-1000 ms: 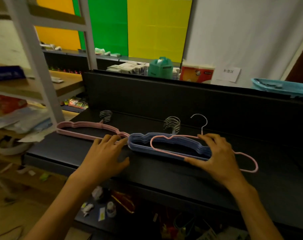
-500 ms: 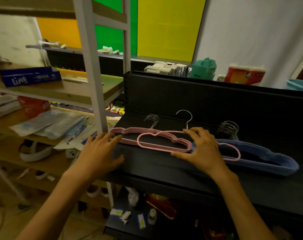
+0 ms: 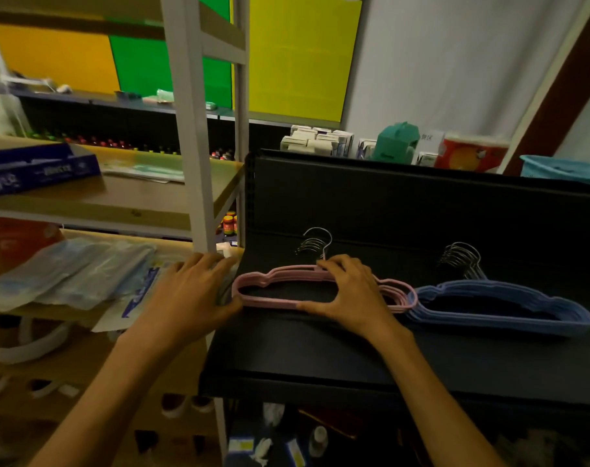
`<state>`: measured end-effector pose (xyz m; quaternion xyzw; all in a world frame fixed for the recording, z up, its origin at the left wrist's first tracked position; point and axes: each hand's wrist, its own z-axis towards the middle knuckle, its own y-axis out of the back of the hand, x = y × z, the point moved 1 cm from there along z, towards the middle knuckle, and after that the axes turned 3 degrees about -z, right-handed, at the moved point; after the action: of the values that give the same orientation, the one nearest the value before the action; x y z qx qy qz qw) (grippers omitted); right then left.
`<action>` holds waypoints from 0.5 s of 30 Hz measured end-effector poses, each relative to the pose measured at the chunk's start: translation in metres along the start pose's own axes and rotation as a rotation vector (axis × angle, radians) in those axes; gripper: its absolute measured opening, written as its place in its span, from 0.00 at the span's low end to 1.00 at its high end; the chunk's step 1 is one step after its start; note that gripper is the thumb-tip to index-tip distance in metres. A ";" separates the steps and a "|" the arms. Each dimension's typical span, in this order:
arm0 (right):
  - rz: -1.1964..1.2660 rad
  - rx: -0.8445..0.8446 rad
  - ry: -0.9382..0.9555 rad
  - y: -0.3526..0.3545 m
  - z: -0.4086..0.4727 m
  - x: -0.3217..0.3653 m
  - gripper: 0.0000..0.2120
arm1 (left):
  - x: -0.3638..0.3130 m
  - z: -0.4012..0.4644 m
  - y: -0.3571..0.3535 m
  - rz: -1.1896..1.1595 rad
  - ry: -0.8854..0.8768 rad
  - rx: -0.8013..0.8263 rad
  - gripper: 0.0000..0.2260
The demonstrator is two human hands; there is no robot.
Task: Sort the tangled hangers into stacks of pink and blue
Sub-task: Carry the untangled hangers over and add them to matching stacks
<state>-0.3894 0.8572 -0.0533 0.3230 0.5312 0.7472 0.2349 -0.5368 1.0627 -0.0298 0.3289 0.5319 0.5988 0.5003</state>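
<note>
A stack of pink hangers [image 3: 270, 281] lies at the left end of the black shelf [image 3: 320, 352], metal hooks pointing to the back panel. To its right lies a stack of blue hangers [image 3: 509, 306], its left tip touching the pink stack. My right hand [image 3: 351, 291] spans the top pink hanger, thumb on the front bar and fingers on the back bar near the hook. My left hand [image 3: 192, 291] rests at the pink stack's left end, thumb against the corner, fingers straight.
A white shelving post [image 3: 192, 129] and wooden shelves with plastic bags [image 3: 71, 271] and a blue box [image 3: 37, 170] stand just left of the black shelf. Behind the back panel are small boxes, a teal container [image 3: 396, 141] and a light blue basket [image 3: 563, 168].
My right hand carried the single pink hanger left from over the blue stack and set it onto the pink stack. My left hand stayed at the stack's left end. The view swung left.
</note>
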 end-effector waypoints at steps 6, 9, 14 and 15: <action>0.059 0.008 -0.021 -0.009 0.006 0.003 0.42 | 0.002 0.020 -0.006 -0.039 -0.071 0.034 0.34; 0.075 0.018 -0.027 -0.012 0.007 0.001 0.42 | -0.002 0.029 -0.008 -0.041 -0.086 0.068 0.34; 0.078 0.025 -0.025 -0.016 0.006 -0.005 0.41 | -0.005 0.037 -0.011 -0.040 -0.097 0.092 0.33; 0.075 0.027 -0.028 -0.017 0.006 -0.005 0.41 | -0.005 0.037 -0.012 -0.039 -0.101 0.095 0.33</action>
<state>-0.3815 0.8634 -0.0689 0.3562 0.5255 0.7437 0.2096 -0.4986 1.0685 -0.0326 0.3716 0.5399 0.5457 0.5221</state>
